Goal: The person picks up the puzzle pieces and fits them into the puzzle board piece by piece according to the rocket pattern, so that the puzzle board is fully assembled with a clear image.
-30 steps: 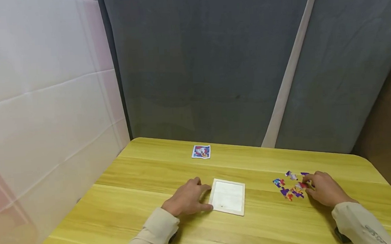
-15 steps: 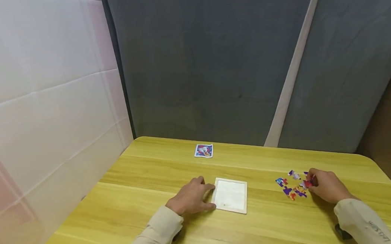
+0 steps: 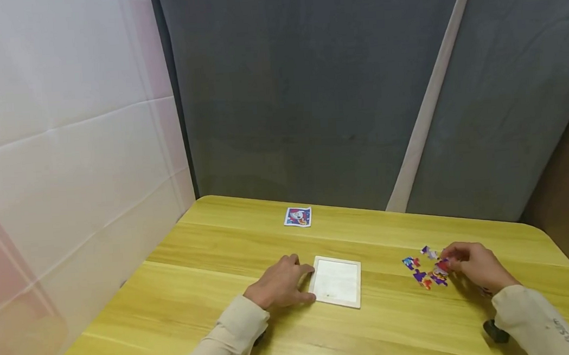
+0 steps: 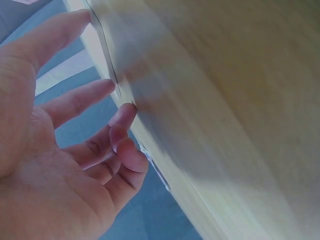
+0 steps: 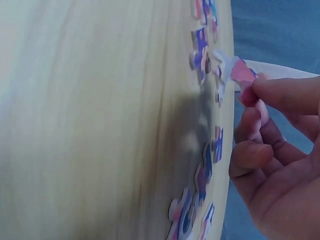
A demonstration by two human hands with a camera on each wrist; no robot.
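1. Left hand (image 3: pixel 277 284) rests on the desk (image 3: pixel 185 308), fingers (image 4: pixel 82 97) spread loosely apart, their tips touching the left edge of the white puzzle tray (image 3: pixel 337 282).
2. Beyond those fingers, well apart, lies a picture card (image 3: pixel 298 217).
3. Right hand (image 3: pixel 476 267) pinches one puzzle piece (image 5: pixel 239 73), fingers (image 5: pixel 280 95) clamped on it, lifted just above the loose pieces (image 3: pixel 423 269) scattered beside the fingertips.
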